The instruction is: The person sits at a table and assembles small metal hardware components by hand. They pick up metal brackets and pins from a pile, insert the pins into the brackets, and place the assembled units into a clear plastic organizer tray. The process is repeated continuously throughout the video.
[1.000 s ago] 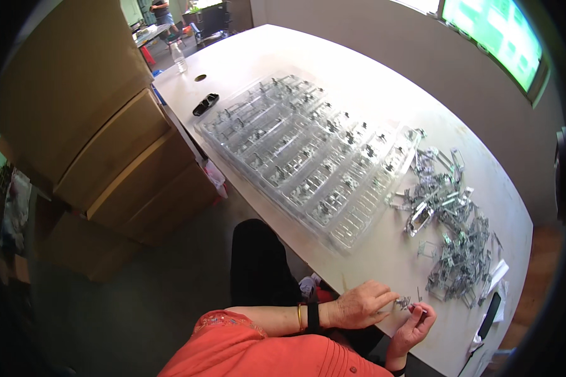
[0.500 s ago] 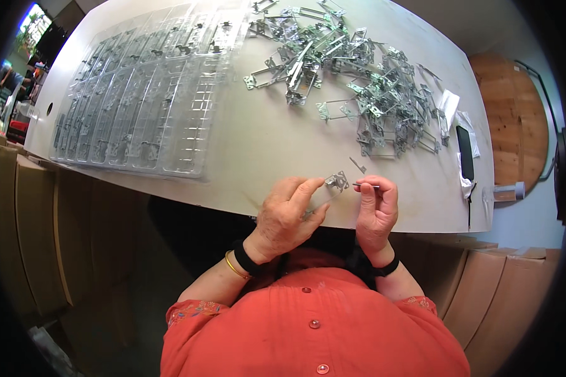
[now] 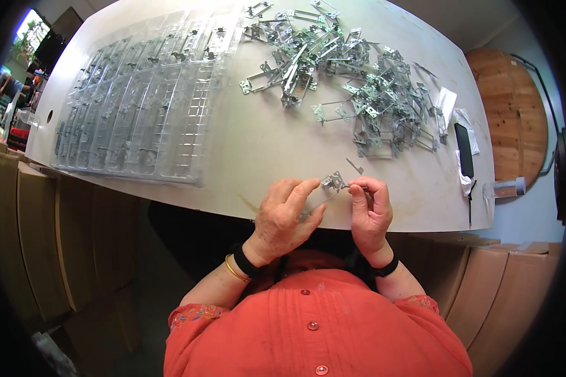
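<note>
My left hand [image 3: 284, 213] is closed on a silvery metal bracket [image 3: 333, 182] with a perforated end plate, held over the table's near edge. Part of the bracket is hidden by the fingers. Between thumb and fingertips, my right hand [image 3: 371, 210] pinches a thin dark rod-like tool [image 3: 352, 186], whose tip is at the bracket's plate. How the tip meets the plate is too small to tell. A small pointed metal piece [image 3: 355, 166] lies on the table just beyond my right hand.
Clear plastic trays [image 3: 138, 119] holding metal parts cover the table's left side. Tangled metal brackets [image 3: 383, 94] are heaped at the far middle and right. A black phone [image 3: 464, 149] lies near white paper [image 3: 446, 100] at the right. Cardboard boxes [image 3: 478, 283] stand below.
My right hand has moved slightly left, bringing the tool's tip up to the bracket. The left hand keeps its hold, nearly still.
</note>
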Tool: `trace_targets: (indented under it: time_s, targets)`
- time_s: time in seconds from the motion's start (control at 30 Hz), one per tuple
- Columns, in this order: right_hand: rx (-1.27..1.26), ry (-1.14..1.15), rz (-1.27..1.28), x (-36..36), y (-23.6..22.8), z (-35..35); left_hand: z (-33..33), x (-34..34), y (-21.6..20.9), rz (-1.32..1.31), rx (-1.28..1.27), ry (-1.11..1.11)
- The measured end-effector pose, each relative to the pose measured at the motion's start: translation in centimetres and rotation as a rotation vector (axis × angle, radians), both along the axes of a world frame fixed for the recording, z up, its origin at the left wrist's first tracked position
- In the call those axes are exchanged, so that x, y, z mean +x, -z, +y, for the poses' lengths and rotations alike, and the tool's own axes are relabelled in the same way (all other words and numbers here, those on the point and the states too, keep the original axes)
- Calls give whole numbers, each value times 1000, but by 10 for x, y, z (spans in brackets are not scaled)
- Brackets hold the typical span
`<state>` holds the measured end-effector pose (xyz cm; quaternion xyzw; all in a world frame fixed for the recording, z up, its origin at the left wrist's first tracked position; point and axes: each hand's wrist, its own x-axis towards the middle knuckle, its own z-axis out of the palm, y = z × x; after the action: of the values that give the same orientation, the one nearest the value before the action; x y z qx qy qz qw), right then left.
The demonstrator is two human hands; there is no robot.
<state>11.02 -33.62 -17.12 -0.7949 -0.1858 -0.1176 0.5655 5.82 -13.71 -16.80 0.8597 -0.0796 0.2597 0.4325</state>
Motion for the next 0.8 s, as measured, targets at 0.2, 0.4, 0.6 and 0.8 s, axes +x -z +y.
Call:
trace_targets:
  time_s: [0.2,0.4,0.6,0.8]
  targets:
    - [-10,-1,-2,0,1,-1,-1,-1,0,7,-14,-4]
    - [-33,0,3,0,0,-2,0,-1,-2,2,-13,9]
    - [0,1,49,-2,1,-1,1,-3,-4,10,-27,12]
    - [4,0,123,-5,2,-6,1,-4,-3,-24,-40,-2]
